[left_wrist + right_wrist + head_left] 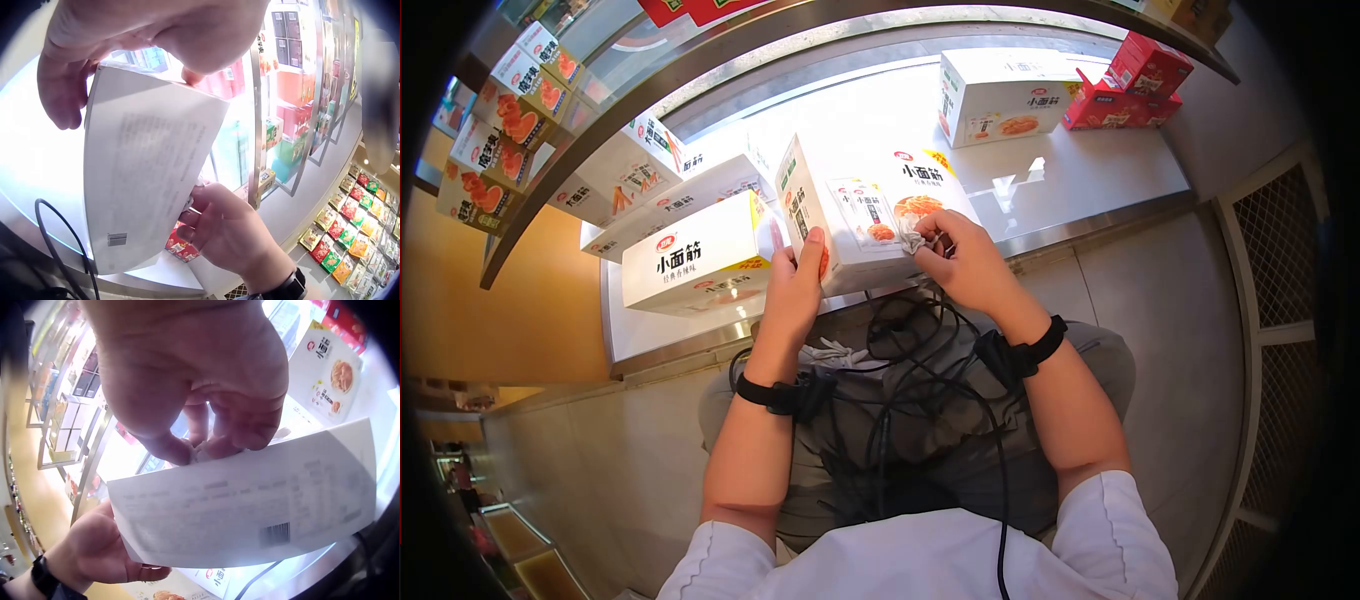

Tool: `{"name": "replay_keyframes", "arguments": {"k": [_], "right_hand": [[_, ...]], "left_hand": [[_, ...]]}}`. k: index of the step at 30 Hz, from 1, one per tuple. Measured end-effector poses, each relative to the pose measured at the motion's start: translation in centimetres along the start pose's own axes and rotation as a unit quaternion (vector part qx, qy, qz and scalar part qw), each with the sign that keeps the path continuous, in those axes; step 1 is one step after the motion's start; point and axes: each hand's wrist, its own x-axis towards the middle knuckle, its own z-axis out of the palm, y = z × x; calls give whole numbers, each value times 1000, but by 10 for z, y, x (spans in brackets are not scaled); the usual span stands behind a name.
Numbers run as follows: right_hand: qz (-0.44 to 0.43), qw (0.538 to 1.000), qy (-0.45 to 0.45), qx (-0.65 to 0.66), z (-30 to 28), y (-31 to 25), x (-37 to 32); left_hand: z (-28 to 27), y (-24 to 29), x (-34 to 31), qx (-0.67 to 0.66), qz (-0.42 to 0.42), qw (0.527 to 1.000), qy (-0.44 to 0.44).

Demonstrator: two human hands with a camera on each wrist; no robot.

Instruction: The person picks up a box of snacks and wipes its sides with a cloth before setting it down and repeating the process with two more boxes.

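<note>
Just left of your left grip (798, 285), a second white box (690, 265) lies on the counter (1090, 175). That grip is closed around the left end of the held box (870, 205), with the thumb laid along the end; your forearm comes up from below, almost in line with it.

The relation to mind: the box's long axis runs rightward from your left grip, so that hand carries one end while your right grip (962, 262) works nearer the middle. The box sits tilted, its printed panel up between your hands and its barcode panel toward you.

Your right grip is drawn to a narrow pinch on a crumpled white scrap (911, 238), material unclear, touching the near edge of the printed panel. That forearm slants in leftward from below, knuckles up, fingers curled over the edge.

Beyond your right grip stand another white box (1005, 98) and red boxes (1115, 105).
</note>
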Motion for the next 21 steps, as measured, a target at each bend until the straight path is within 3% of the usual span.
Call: {"name": "replay_keyframes", "arguments": {"k": [2,4,8,10,13,16,21], "right_hand": [[1,1000,-6,15,0,1,0],[-2,1000,-5,-3,-3,-1,-1],[80,992,-21,-99,-20,27,2],[154,975,-3,-161,-28,46,5],[187,945,27,-268,-26,70,8],[216,938,29,-271,-21,74,11],[97,988,-22,-120,-16,19,3]], "left_hand": [[-5,-4,5,-17,-17,1000,-9],[-8,-6,9,-46,-16,994,-93],[-2,-2,0,-43,3,998,-55],[-5,4,-1,-23,-46,996,-77],[-4,-1,1,-35,-40,996,-73],[-6,-7,5,-27,-46,996,-70],[-8,-11,10,-66,-33,995,-72]]}}
